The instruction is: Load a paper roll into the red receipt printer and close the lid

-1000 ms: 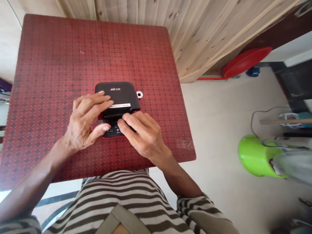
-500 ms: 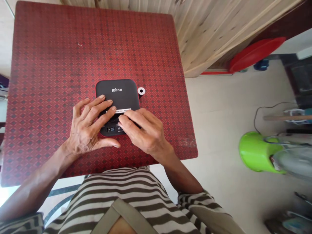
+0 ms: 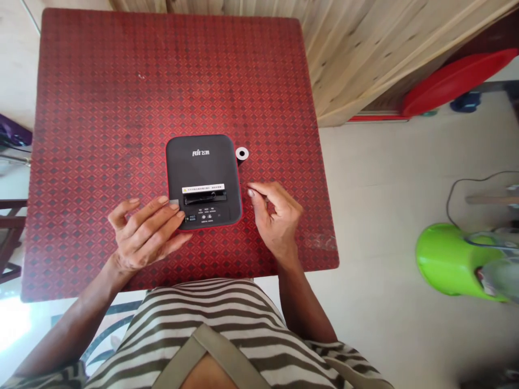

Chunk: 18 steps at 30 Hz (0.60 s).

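Observation:
A flat black receipt printer (image 3: 201, 170) with red edges and white lettering lies on the patterned red table (image 3: 121, 119). Its dark slot (image 3: 205, 198) shows below a white label strip (image 3: 203, 188). My left hand (image 3: 148, 229) is open, its fingertips resting at the printer's lower left corner, by a small grey patch (image 3: 174, 203). Off the printer's right edge is my right hand (image 3: 278, 216), closed in a pinch. Whether anything small sits between thumb and forefinger cannot be seen. A white paper roll (image 3: 244, 154) stands against the printer's upper right side.
A wooden plank panel (image 3: 251, 16) borders the table's far side. On the floor to the right are a green bucket (image 3: 454, 262) and a red round basin (image 3: 458, 81). A brown chair (image 3: 12, 232) stands at the left.
My right hand has left the printer's slot and moved right, off the printer. My left hand has slid from the printer's face to its lower left corner. The slot is now uncovered.

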Tool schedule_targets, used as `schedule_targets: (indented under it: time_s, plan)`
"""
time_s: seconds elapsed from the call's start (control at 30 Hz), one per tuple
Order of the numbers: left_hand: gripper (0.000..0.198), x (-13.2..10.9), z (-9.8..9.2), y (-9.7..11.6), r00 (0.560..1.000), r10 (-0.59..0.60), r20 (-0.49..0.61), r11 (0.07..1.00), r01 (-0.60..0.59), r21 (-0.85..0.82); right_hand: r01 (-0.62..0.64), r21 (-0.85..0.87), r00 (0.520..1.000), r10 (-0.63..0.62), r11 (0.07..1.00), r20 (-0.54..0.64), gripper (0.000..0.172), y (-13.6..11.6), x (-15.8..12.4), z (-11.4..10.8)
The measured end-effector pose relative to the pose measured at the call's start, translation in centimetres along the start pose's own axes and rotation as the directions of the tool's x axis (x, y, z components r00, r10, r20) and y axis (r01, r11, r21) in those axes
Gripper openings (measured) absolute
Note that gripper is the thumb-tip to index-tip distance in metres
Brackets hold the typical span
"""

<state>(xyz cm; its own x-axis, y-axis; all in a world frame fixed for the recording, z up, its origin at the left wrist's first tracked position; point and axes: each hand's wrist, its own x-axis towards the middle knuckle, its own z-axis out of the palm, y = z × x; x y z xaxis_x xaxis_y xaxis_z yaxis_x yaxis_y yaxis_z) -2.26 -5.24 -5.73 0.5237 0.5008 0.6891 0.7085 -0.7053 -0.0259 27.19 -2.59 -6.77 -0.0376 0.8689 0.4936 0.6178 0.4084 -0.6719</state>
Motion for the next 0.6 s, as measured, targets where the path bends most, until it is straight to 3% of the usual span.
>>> schedule_targets:
  time_s: [0.17, 0.4, 0.6]
  plan:
    - [0.053, -0.8, 0.3, 0.4, 1.0, -0.031, -0.005, 0.999, 0.031, 0.04, -0.025, 0.025, 1.0, 0.024, 0.999, 0.013, 0.015, -0.1, -0.3, 0.6]
    - [0.074, -1.1, 0.8, 1.7, 0.956, -0.294, -0.019, 0.953, 0.291, -0.088, -0.027, 0.024, 1.0, 0.027, 0.999, 0.001, 0.015, -0.3, -0.3, 0.7]
    - [0.076, -1.0, 1.2, 1.7, 0.951, -0.308, -0.002, 0.944, 0.305, -0.125, -0.034, 0.023, 0.999, 0.034, 0.999, -0.021, 0.015, -0.8, -0.1, 0.7]
